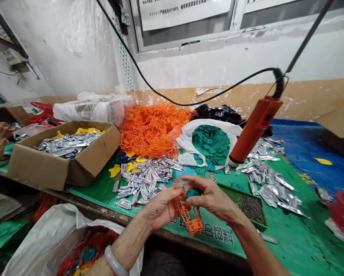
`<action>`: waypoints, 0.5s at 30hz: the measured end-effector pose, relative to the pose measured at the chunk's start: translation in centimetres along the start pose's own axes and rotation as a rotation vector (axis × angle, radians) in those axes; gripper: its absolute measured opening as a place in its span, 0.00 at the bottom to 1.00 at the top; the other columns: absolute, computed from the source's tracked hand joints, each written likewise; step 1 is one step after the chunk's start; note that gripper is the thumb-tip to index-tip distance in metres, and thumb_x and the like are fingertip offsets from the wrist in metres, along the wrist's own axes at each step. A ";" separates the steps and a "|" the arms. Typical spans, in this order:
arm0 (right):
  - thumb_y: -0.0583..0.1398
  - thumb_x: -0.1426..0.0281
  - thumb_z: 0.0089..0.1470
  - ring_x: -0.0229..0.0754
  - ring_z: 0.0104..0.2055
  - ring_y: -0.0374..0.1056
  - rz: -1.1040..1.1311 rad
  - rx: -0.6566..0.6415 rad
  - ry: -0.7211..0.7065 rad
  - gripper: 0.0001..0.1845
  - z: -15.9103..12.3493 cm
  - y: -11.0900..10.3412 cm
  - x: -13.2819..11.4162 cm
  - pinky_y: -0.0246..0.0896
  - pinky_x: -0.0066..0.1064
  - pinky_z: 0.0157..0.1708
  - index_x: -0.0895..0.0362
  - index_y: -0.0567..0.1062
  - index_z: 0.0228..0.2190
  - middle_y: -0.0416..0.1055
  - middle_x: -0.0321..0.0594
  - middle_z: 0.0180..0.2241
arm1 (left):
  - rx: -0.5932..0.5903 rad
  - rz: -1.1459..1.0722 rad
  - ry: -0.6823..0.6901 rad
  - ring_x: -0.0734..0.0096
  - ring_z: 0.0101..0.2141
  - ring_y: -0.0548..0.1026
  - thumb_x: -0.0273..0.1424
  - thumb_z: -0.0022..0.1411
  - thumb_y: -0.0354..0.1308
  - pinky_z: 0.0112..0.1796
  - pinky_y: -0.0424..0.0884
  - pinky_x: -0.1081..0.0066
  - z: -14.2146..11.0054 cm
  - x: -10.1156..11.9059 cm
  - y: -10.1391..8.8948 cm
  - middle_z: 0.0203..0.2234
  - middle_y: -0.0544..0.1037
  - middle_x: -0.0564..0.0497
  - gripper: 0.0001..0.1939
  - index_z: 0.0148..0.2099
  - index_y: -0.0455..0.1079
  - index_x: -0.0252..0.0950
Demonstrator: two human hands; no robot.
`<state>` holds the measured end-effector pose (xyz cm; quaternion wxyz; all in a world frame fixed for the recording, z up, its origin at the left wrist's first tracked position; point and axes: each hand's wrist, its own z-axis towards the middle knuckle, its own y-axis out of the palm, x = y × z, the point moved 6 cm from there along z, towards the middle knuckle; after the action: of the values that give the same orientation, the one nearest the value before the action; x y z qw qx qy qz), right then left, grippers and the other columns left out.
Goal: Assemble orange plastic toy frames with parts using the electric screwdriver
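My left hand (163, 209), with a pale bangle on its wrist, grips an orange plastic wire-like frame (195, 226) above the table's front edge. My right hand (213, 197) meets it from the other side, thumb and fingers closed on a small teal plastic piece (191, 193) against the frame. Fingers partly cover both parts. Just right of my right hand sits a green tray (264, 222) of small dark screws. An orange-red electric screwdriver (251, 132) hangs on a black cable, its tip down near the tabletop.
Behind my hands lie silver metal plates (149, 174), an orange frame heap (154, 130) and a white sack (186, 134) of teal pieces. A cardboard box (40, 168) stands left. Below is an open white bag (51, 230). Another person's hand (1, 134) shows far left.
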<state>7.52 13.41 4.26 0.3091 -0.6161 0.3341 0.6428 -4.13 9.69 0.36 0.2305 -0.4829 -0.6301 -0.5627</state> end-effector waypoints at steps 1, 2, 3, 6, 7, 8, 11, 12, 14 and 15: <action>0.69 0.70 0.36 0.41 0.39 0.67 -0.043 0.024 -0.031 0.29 -0.1 -0.2 0.1 0.65 0.33 0.40 0.53 0.76 0.45 0.75 0.37 0.39 | -0.022 -0.057 -0.003 0.74 0.30 0.73 0.37 0.46 0.71 0.37 0.70 0.71 -0.2 -0.4 0.3 0.31 0.75 0.51 0.18 0.38 0.73 0.35; 0.68 0.69 0.39 0.41 0.41 0.67 -0.098 0.049 -0.071 0.29 -0.3 -0.5 0.2 0.65 0.34 0.42 0.52 0.75 0.47 0.74 0.38 0.42 | -0.033 -0.117 -0.002 0.73 0.31 0.73 0.35 0.45 0.71 0.38 0.70 0.71 -0.3 -0.7 0.6 0.31 0.76 0.51 0.18 0.39 0.74 0.35; 0.67 0.67 0.42 0.42 0.42 0.67 -0.167 0.083 -0.116 0.27 -0.4 -0.8 0.5 0.65 0.34 0.42 0.52 0.74 0.47 0.73 0.39 0.45 | -0.029 -0.176 0.002 0.72 0.31 0.74 0.32 0.45 0.72 0.38 0.69 0.71 -0.2 -1.1 0.8 0.31 0.76 0.51 0.19 0.39 0.74 0.35; 0.65 0.60 0.46 0.47 0.46 0.68 -0.431 0.257 -0.234 0.21 -1.0 -2.2 1.8 0.66 0.36 0.42 0.53 0.77 0.43 0.70 0.46 0.48 | 0.084 -0.263 0.041 0.73 0.29 0.73 0.32 0.42 0.73 0.35 0.68 0.71 0.4 -2.4 0.8 0.29 0.76 0.52 0.20 0.39 0.73 0.34; 0.64 0.59 0.46 0.49 0.47 0.69 -0.542 0.321 -0.255 0.20 -1.2 -2.6 2.4 0.67 0.37 0.42 0.53 0.78 0.41 0.69 0.48 0.49 | 0.123 -0.265 0.053 0.73 0.27 0.72 0.32 0.41 0.72 0.34 0.67 0.71 0.8 -2.8 0.7 0.27 0.75 0.53 0.20 0.37 0.72 0.34; 0.63 0.57 0.47 0.51 0.46 0.70 -0.653 0.359 -0.263 0.19 -1.4 -2.9 3.0 0.67 0.38 0.42 0.53 0.79 0.40 0.70 0.49 0.48 | 0.162 -0.264 0.063 0.73 0.26 0.71 0.34 0.40 0.72 0.33 0.67 0.70 1.1 -3.3 0.6 0.25 0.74 0.53 0.19 0.35 0.71 0.34; 0.58 0.56 0.52 0.50 0.35 0.73 -0.914 0.313 -0.139 0.21 -1.4 -3.3 5.4 0.68 0.39 0.34 0.50 0.79 0.45 0.75 0.48 0.38 | 0.292 -0.223 0.138 0.75 0.23 0.68 0.33 0.40 0.70 0.29 0.64 0.71 1.8 -4.0 0.0 0.21 0.70 0.56 0.16 0.31 0.70 0.35; 0.57 0.57 0.53 0.50 0.33 0.73 -0.956 0.277 -0.086 0.22 -1.4 -3.3 6.1 0.68 0.38 0.33 0.50 0.78 0.47 0.76 0.47 0.35 | 0.329 -0.197 0.169 0.75 0.22 0.67 0.31 0.39 0.69 0.29 0.63 0.72 1.9 -4.1 -0.2 0.21 0.70 0.57 0.15 0.31 0.70 0.35; 0.56 0.58 0.53 0.51 0.34 0.75 -0.970 0.226 -0.029 0.24 -1.5 -3.2 6.8 0.69 0.38 0.34 0.49 0.77 0.50 0.79 0.45 0.35 | 0.376 -0.138 0.218 0.76 0.22 0.65 0.29 0.40 0.68 0.28 0.61 0.73 1.8 -4.1 -0.3 0.20 0.69 0.57 0.12 0.30 0.70 0.34; 0.57 0.58 0.53 0.51 0.36 0.76 -0.952 0.214 -0.023 0.23 -1.5 -3.0 6.8 0.70 0.37 0.35 0.48 0.77 0.49 0.80 0.44 0.36 | 0.383 -0.111 0.228 0.77 0.22 0.64 0.29 0.41 0.67 0.27 0.60 0.74 1.7 -4.2 -0.3 0.20 0.69 0.57 0.11 0.29 0.71 0.34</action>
<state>10.53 13.86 -2.71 0.6339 -0.6580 0.0760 0.3992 -2.18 9.86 -3.70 0.3564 -0.3285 -0.7208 -0.4956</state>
